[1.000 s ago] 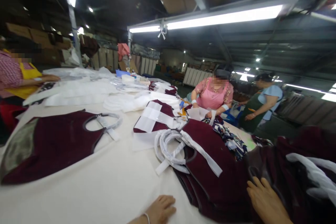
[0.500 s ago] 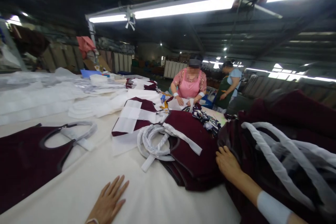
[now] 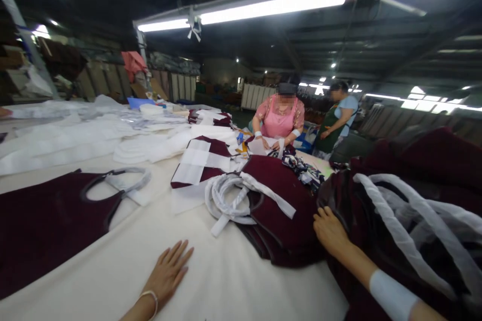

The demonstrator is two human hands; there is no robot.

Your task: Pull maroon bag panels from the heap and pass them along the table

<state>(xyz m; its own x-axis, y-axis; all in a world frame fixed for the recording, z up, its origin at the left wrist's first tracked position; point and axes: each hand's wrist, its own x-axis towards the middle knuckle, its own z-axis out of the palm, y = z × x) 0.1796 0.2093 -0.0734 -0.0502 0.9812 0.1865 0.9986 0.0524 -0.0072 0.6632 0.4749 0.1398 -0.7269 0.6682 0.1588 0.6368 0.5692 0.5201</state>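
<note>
My left hand [image 3: 169,273] lies flat, fingers spread, on the white cloth covering the table [image 3: 229,286]. My right hand [image 3: 333,233] has its fingers curled on the edge of a maroon bag in the large right-hand pile [image 3: 425,160]; its fingertips are partly hidden. Handles wrapped in white paper [image 3: 399,220] stick out of that pile. Just left of my right hand sits a stack of maroon bags [image 3: 286,225], with coiled wrapped handles [image 3: 229,198] on its left side. Another maroon bag [image 3: 48,215] with a dark-trimmed handle opening lies flat at the left.
White sheets [image 3: 71,130] cover the far left of the table. A maroon piece with white paper [image 3: 194,160] lies mid-table. Across the table a person in a pink apron [image 3: 282,115] handles pieces; another person [image 3: 339,115] stands behind. A light tube [image 3: 274,7] hangs overhead.
The view has turned slightly left, so the scene sits further right. My left hand shows a little further forward, still flat. My right hand keeps its place at the pile.
</note>
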